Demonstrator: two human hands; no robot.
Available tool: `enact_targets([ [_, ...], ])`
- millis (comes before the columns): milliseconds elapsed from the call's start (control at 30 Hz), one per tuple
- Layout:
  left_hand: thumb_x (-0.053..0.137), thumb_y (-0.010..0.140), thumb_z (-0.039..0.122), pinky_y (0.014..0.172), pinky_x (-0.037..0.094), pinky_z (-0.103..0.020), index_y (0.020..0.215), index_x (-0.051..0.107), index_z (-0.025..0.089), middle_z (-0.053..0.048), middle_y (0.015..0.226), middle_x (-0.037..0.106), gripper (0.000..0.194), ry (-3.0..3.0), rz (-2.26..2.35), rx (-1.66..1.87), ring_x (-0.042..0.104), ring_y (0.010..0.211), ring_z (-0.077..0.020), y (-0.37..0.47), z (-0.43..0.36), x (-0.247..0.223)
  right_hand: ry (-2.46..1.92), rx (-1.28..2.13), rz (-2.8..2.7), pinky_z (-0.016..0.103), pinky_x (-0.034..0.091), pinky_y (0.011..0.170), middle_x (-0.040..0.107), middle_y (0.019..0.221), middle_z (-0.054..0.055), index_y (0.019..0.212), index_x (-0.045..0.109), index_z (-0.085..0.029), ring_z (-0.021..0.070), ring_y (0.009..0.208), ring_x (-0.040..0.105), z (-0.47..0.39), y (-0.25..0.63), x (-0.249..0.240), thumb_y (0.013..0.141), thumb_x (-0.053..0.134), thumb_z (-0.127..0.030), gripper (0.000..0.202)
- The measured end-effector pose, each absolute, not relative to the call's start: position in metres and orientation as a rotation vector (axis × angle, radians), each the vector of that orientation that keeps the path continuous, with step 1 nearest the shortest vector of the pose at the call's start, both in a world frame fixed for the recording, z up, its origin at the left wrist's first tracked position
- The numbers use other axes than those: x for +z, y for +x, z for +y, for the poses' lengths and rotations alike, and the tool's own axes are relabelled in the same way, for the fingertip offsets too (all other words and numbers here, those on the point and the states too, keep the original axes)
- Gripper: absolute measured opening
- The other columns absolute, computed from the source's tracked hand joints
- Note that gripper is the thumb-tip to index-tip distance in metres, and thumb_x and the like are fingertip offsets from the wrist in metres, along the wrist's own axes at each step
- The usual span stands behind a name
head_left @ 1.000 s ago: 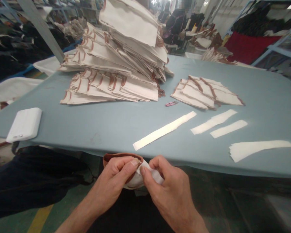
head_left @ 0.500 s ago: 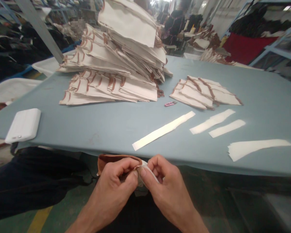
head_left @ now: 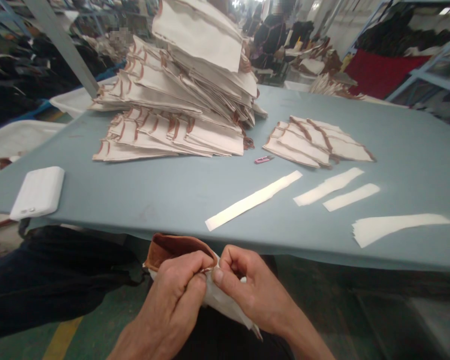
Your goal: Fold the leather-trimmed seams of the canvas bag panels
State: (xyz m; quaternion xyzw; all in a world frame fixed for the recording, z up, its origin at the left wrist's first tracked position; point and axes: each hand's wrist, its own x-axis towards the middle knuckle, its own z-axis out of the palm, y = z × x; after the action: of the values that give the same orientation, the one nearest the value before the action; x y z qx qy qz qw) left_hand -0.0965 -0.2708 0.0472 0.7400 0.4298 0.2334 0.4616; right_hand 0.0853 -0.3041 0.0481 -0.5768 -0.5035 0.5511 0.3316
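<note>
Just below the table's front edge, both hands hold a white fabric piece (head_left: pixel 225 298) with a brown lining that gapes open at its upper left. My left hand (head_left: pixel 176 292) pinches the brown-lined rim between thumb and forefinger. Thumb and fingertips of my right hand (head_left: pixel 247 285) are closed on the same rim, close to the left fingertips. The white fabric hangs below and between the hands, its lower corner reaching under the right wrist. What lies exactly between the fingertips is too small to tell.
On the blue-green table (head_left: pixel 153 195) are a tall stack of white pieces with brown edging (head_left: pixel 206 95), a smaller pile (head_left: pixel 318 142), pink snips (head_left: pixel 263 160), several pale strips (head_left: pixel 255 200) and a white box (head_left: pixel 39 191). A dark-clothed leg (head_left: pixel 60 280) is at lower left.
The fabric piece has opened out, with more brown lining showing and its white part now hanging lower. My right fingers have shifted slightly left along the rim.
</note>
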Motion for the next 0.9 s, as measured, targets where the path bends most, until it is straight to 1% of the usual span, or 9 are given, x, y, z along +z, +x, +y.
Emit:
enact_targets([
  [67, 0.042, 0.097, 0.024, 0.079, 0.046, -0.027, 0.085, 0.067, 0.021, -0.002, 0.09, 0.072, 0.028, 1.841, 1.088, 0.554, 0.064, 0.086, -0.0197, -0.101, -0.273, 0.047, -1.518, 1.41, -1.36, 0.021, 0.03, 0.054, 0.046, 0.062, -0.007, 0.07, 0.047, -0.02, 0.009, 0.058, 0.041, -0.304, 0.086, 0.051, 0.09, 0.06, -0.034, 0.027],
  [133, 0.044, 0.099, 0.029, 0.081, 0.046, -0.027, 0.092, 0.069, 0.022, -0.002, 0.096, 0.073, 0.028, 1.812, 1.06, 0.503, 0.064, 0.091, -0.0209, -0.105, -0.272, 0.048, -1.504, 1.415, -1.369, 0.021, 0.03, 0.054, 0.045, 0.062, -0.007, 0.069, 0.046, -0.021, 0.0091, 0.058, 0.041, -0.303, 0.087, 0.053, 0.089, 0.06, -0.034, 0.028],
  [267, 0.052, 0.099, 0.036, 0.074, 0.046, -0.024, 0.091, 0.071, 0.021, -0.001, 0.088, 0.072, 0.025, 1.744, 0.96, 0.409, 0.062, 0.082, -0.0185, -0.105, -0.263, 0.054, -1.447, 1.48, -1.33, 0.021, 0.028, 0.053, 0.044, 0.063, -0.007, 0.071, 0.045, -0.021, 0.0091, 0.059, 0.039, -0.302, 0.089, 0.054, 0.09, 0.062, -0.037, 0.03],
  [433, 0.055, 0.099, 0.037, 0.076, 0.047, -0.021, 0.089, 0.071, 0.021, -0.002, 0.093, 0.072, 0.025, 1.72, 0.864, 0.386, 0.061, 0.085, -0.0172, -0.108, -0.253, 0.059, -1.317, 1.577, -1.312, 0.021, 0.03, 0.056, 0.043, 0.067, -0.007, 0.073, 0.046, -0.02, 0.0095, 0.063, 0.037, -0.3, 0.093, 0.055, 0.089, 0.067, -0.038, 0.032],
  [533, 0.056, 0.099, 0.036, 0.073, 0.046, -0.021, 0.085, 0.071, 0.02, -0.002, 0.089, 0.071, 0.026, 1.727, 0.855, 0.387, 0.06, 0.083, -0.0174, -0.112, -0.252, 0.059, -1.277, 1.588, -1.377, 0.021, 0.03, 0.055, 0.043, 0.067, -0.007, 0.076, 0.049, -0.02, 0.0094, 0.062, 0.036, -0.3, 0.096, 0.058, 0.092, 0.064, -0.038, 0.029],
  [667, 0.057, 0.096, 0.035, 0.074, 0.047, -0.022, 0.083, 0.072, 0.02, -0.003, 0.087, 0.071, 0.024, 1.731, 0.859, 0.441, 0.06, 0.082, -0.018, -0.112, -0.251, 0.061, -1.331, 1.201, -1.527, 0.02, 0.036, 0.055, 0.055, 0.071, -0.005, 0.082, 0.06, -0.019, 0.0096, 0.061, 0.044, -0.298, 0.1, 0.065, 0.093, 0.063, -0.023, 0.012],
  [733, 0.057, 0.095, 0.034, 0.071, 0.046, -0.022, 0.08, 0.071, 0.02, -0.002, 0.083, 0.069, 0.025, 1.728, 0.848, 0.441, 0.06, 0.078, -0.0171, -0.111, -0.249, 0.064, -1.229, 0.987, -1.67, 0.02, 0.041, 0.058, 0.068, 0.088, 0.0, 0.095, 0.066, -0.019, 0.0094, 0.064, 0.05, -0.295, 0.104, 0.07, 0.093, 0.063, -0.019, 0.004],
  [833, 0.057, 0.092, 0.033, 0.066, 0.045, -0.021, 0.075, 0.068, 0.019, -0.001, 0.078, 0.064, 0.025, 1.74, 0.866, 0.416, 0.057, 0.074, -0.0158, -0.112, -0.248, 0.068, -1.073, 0.962, -1.911, 0.019, 0.045, 0.061, 0.074, 0.113, 0.004, 0.112, 0.067, -0.02, 0.0074, 0.065, 0.058, -0.289, 0.11, 0.076, 0.097, 0.059, -0.014, 0.018],
  [900, 0.056, 0.092, 0.033, 0.062, 0.044, -0.02, 0.073, 0.066, 0.019, -0.001, 0.076, 0.061, 0.026, 1.742, 0.882, 0.39, 0.056, 0.071, -0.0154, -0.113, -0.248, 0.068, -1.098, 0.956, -2.019, 0.018, 0.047, 0.065, 0.077, 0.105, 0.001, 0.11, 0.068, -0.021, 0.0073, 0.066, 0.063, -0.285, 0.114, 0.08, 0.098, 0.06, -0.012, 0.017],
])
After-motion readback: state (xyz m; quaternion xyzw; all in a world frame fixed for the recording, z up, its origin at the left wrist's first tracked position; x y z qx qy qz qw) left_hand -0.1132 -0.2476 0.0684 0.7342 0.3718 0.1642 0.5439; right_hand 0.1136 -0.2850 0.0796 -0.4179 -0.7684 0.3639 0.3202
